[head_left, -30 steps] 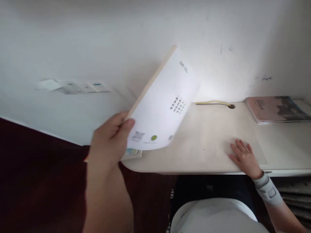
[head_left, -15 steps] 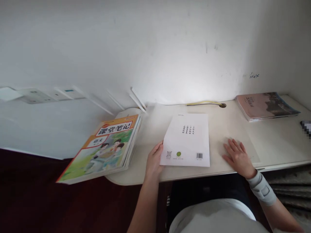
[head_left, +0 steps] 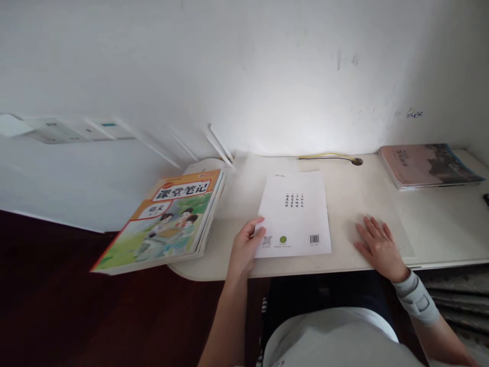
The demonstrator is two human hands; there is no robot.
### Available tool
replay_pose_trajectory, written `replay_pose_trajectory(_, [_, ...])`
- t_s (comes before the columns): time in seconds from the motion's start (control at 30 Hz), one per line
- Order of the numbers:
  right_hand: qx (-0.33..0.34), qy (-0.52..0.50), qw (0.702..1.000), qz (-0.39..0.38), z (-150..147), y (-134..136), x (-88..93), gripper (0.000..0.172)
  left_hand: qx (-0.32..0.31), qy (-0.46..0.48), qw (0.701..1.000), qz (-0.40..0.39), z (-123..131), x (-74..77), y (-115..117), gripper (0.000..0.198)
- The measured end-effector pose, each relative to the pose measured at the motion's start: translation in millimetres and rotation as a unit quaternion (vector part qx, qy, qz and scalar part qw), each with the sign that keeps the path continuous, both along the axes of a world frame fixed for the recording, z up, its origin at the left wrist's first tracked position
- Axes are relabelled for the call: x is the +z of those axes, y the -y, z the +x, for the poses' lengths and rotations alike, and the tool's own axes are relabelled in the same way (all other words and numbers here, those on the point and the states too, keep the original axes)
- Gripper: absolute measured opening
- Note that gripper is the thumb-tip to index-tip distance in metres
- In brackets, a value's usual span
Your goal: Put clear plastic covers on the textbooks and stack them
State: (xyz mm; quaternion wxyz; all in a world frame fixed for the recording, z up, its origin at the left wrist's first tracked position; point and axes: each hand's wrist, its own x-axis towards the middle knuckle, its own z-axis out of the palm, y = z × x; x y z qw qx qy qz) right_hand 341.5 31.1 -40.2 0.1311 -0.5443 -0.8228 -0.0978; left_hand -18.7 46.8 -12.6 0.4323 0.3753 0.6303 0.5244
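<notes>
A thin white book (head_left: 296, 216) lies on the desk in front of me, its back cover up with a green round mark and a barcode. My left hand (head_left: 246, 242) grips it by the lower left edge, the thumb over the cover and a finger against the side. The fingers beneath are hidden. To the right of the book, my right hand (head_left: 382, 250) rests flat on the desk with fingers spread, holding nothing. A grey strap wraps that wrist.
On the left, a stack of workbooks (head_left: 164, 219) overhangs the rounded end of the desk (head_left: 214, 267). Another stack of books (head_left: 424, 165) with a pink cover sits at the back right. Yellow and dark cables run to a cable hole (head_left: 356, 161) near the wall.
The view has shifted slightly. My left thumb has come over the book's lower left corner, apart from the finger above it. My right hand stays flat on the desk.
</notes>
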Motion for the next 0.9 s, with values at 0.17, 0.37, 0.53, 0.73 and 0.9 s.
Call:
replay_pose_trajectory(0.17, [0.000,0.003,1.000,-0.003,0,0,2.2,0.044,-0.042,-0.089,0.995,-0.022,-13,4.6,-4,0.042])
replay_pose_trajectory(0.37, [0.004,0.008,1.000,0.000,2,-1,3.9,0.043,-0.063,-0.145,0.987,-0.029,-17,-0.8,-6,0.049])
replay_pose_trajectory(0.53, [0.008,0.000,1.000,0.003,5,-2,0.8,0.044,-0.066,-0.271,0.960,-0.003,-17,-3.9,-3,0.059])
replay_pose_trajectory(0.73, [0.010,-0.002,1.000,0.011,8,-2,-3.8,0.045,-0.021,-0.554,0.832,0.009,-6,0.6,10,0.048])
replay_pose_trajectory(0.9, [0.016,-0.004,1.000,0.018,10,-3,-5.5,0.045,-0.045,-0.601,0.797,-0.049,5,0.6,16,0.048])
